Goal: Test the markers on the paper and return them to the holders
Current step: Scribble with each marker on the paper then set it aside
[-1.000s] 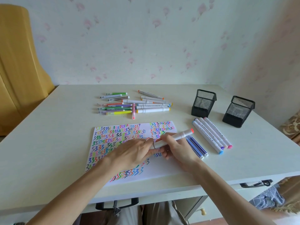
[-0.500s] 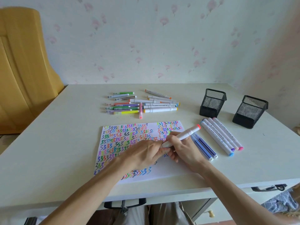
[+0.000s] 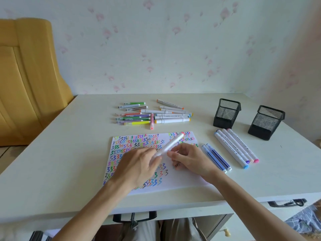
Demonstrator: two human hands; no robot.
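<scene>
Your left hand [image 3: 139,164] grips the near end of a white marker [image 3: 171,144] above the paper [image 3: 182,181], its red cap pointing far and right. Your right hand [image 3: 189,159] sits just beside the barrel, fingers curled; whether it holds a cap, you cannot tell. Draw one short squiggle in the bare near-right patch, keeping strokes clear of the crowded rows. Tested markers [image 3: 234,148] lie right of the sheet. Farther off, untested pens [image 3: 156,113] wait, and two mesh holders [image 3: 226,113] stand far right.
</scene>
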